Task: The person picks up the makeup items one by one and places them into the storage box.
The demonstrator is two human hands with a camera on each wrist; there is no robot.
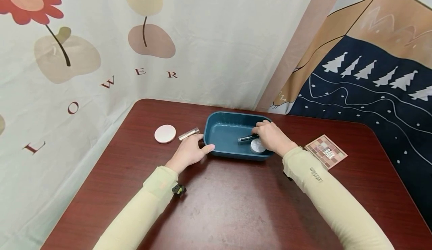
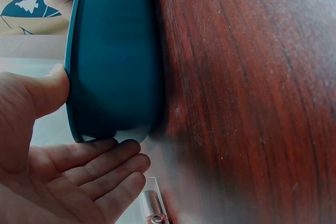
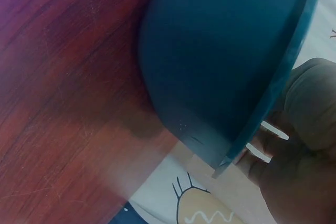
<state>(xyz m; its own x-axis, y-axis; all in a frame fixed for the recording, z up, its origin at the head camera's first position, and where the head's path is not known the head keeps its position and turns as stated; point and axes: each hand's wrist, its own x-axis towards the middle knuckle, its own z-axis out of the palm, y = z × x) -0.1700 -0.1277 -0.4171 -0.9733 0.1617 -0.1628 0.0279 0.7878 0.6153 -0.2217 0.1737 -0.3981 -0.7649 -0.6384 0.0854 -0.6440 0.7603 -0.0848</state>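
Note:
A blue rectangular basin (image 1: pixel 224 153) stands at the back of the table. My left hand (image 1: pixel 190 150) rests against its left end, the thumb at the rim and the fairly straight fingers (image 2: pixel 113 169) touching the outer wall. Over the basin's right side, my right hand (image 1: pixel 271 135) reaches in with curled fingers and pinches one end of a slim black cosmetic tube (image 1: pixel 248 138) with a clear tip. Beside the tube, inside the basin, lies a small round container (image 1: pixel 257 146) with a pale lid. In the right wrist view, the basin wall (image 3: pixel 210 66) hides what the fingers hold.
Left of the basin are a lipstick-like tube (image 1: pixel 189 133) with clear ends and a round pale compact (image 1: pixel 165 133). An eyeshadow palette (image 1: pixel 325 151) lies right of the right forearm. Curtains with printed patterns hang behind the red-brown table (image 1: pixel 216 205).

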